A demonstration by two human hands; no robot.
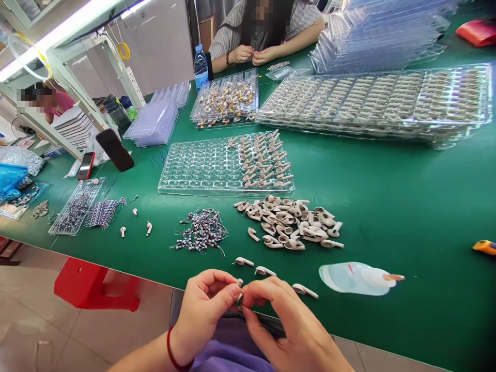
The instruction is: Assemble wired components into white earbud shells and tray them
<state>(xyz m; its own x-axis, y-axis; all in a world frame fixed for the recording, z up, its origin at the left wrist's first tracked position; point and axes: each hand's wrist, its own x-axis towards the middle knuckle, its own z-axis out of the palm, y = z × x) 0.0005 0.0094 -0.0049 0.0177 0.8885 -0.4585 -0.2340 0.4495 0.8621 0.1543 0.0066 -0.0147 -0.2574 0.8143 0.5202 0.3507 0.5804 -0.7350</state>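
Note:
Close to the table's near edge, my left hand (211,305) pinches a small white earbud shell (239,283) between thumb and finger. From the other side, my right hand (284,320) meets it with closed fingertips, which cover most of the piece. Whether a smaller part is also in the right fingers cannot be seen. Just beyond my hands lie separate shells, one earbud shell (244,261) in front and another shell (305,291) to the right. Farther off are a heap of shells (290,222) and a pile of small wired components (203,230).
A clear tray (201,165), partly filled with shells, lies mid-table. A white squeeze bottle (354,278) rests on its side at right. Stacked filled trays (372,103) stand behind. A co-worker (267,36) sits opposite. Two phones (115,149) and a red stool (87,284) are left.

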